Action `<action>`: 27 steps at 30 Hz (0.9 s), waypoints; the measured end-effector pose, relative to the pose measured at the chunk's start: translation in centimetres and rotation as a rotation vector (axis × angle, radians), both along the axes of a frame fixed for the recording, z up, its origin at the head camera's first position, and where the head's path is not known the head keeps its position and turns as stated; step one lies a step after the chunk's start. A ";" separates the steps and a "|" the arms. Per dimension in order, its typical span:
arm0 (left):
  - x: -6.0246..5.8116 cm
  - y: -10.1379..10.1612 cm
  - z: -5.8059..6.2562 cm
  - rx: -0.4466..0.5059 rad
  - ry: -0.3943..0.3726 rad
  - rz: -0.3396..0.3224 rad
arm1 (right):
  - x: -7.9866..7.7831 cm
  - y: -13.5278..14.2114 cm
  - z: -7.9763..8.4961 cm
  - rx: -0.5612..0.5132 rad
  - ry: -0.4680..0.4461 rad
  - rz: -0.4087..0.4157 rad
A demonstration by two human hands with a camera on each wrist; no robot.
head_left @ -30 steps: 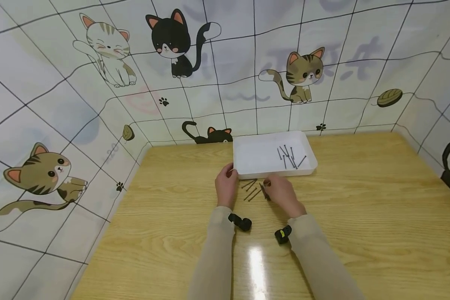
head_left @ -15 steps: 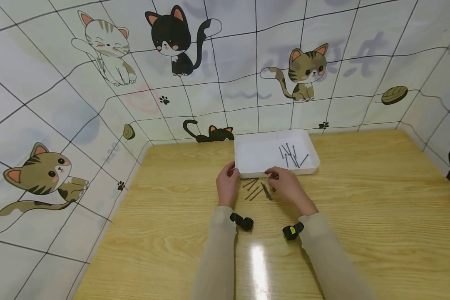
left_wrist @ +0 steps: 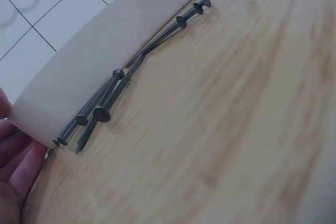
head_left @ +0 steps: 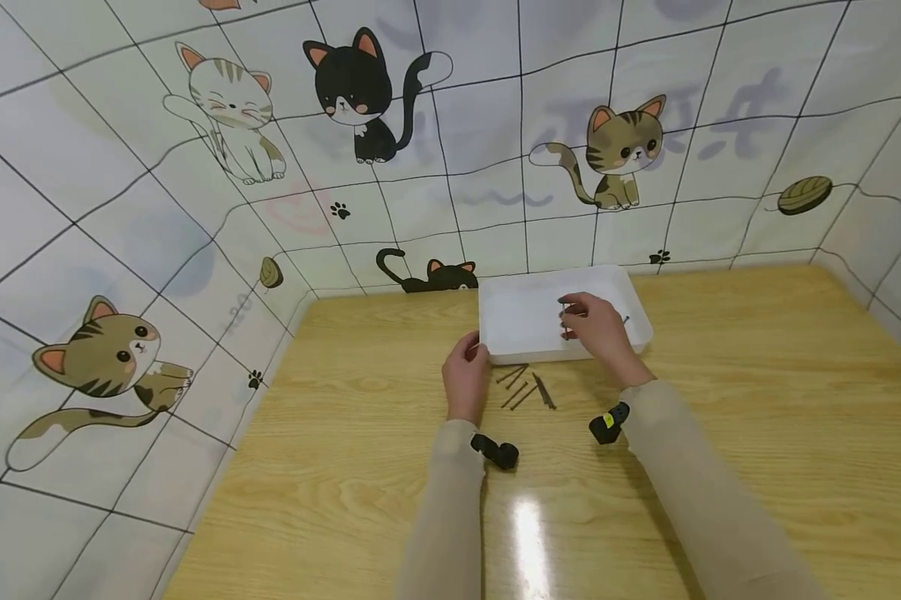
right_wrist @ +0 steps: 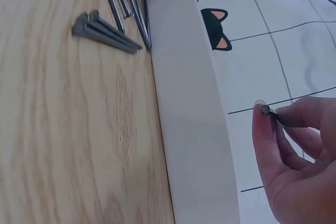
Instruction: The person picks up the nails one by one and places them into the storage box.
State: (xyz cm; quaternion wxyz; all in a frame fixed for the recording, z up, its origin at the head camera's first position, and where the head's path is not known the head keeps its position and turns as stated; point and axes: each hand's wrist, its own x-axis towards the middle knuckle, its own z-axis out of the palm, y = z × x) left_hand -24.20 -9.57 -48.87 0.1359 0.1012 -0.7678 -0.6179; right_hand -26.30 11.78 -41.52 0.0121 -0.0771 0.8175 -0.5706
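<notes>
My right hand point(head_left: 598, 332) is over the white tray point(head_left: 521, 321) and pinches a nail point(head_left: 566, 321) upright between thumb and fingertips. In the right wrist view, the end of this nail point(right_wrist: 266, 110) shows between the fingertips. My left hand point(head_left: 466, 382) grips the tray's near left corner, its fingers point(left_wrist: 23, 163) partly hidden by the tray wall. Several dark nails point(head_left: 520, 396) lie on the table against and in front of the tray. One nail point(head_left: 626, 320) peeks out in the tray beside my right hand, which hides the others there.
The tray stands on a wooden table point(head_left: 360, 467) near its back edge. Behind it and to the left rises a tiled-pattern wall covering point(head_left: 488, 183) with cartoon cats. A strip of light reflects off the table between my forearms.
My right hand has lifted a nail off the table pile and carried it up and rightward over the tray. The left hand keeps its hold on the corner. The head view shifts slightly.
</notes>
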 end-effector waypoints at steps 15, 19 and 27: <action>0.0 0.1 -0.4 -0.036 0.013 0.008 | -3.0 0.2 -2.3 0.047 -0.104 -0.039; 0.0 0.1 -0.3 -0.031 0.023 -0.005 | -3.0 0.0 -2.3 0.111 -0.100 -0.038; 0.0 0.0 0.1 -0.045 0.023 -0.014 | -3.3 -0.3 -2.6 0.250 -0.093 -0.029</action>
